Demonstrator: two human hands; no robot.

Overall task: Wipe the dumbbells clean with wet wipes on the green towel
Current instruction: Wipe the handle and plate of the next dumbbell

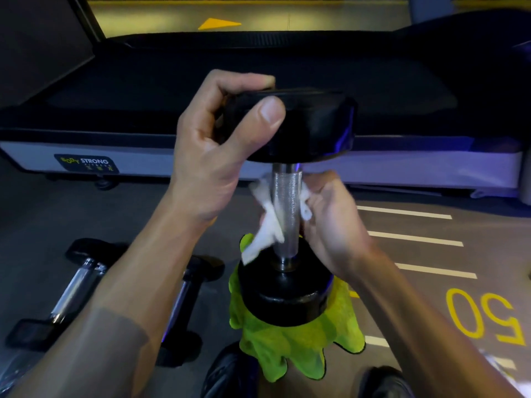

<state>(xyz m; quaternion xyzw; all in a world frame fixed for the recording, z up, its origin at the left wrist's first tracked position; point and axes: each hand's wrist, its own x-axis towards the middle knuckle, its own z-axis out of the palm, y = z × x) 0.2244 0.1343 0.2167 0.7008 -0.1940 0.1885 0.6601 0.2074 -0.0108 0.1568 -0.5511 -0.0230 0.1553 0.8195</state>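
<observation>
Gripping the upright dumbbell's (287,214) top head, left hand (212,145) should steady it (standing on the green towel (301,346)) while right hand (330,222) twists its wrapped wet wipe (267,225) along the handle.

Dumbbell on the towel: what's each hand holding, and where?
Left hand grips the upright dumbbell by its top head. Right hand holds a wipe wrapped round the handle.

Dim scene with violet glare on the dumbbell (298,127), motion blur on the right hand (330,222), wide-angle bending at edges.
</observation>
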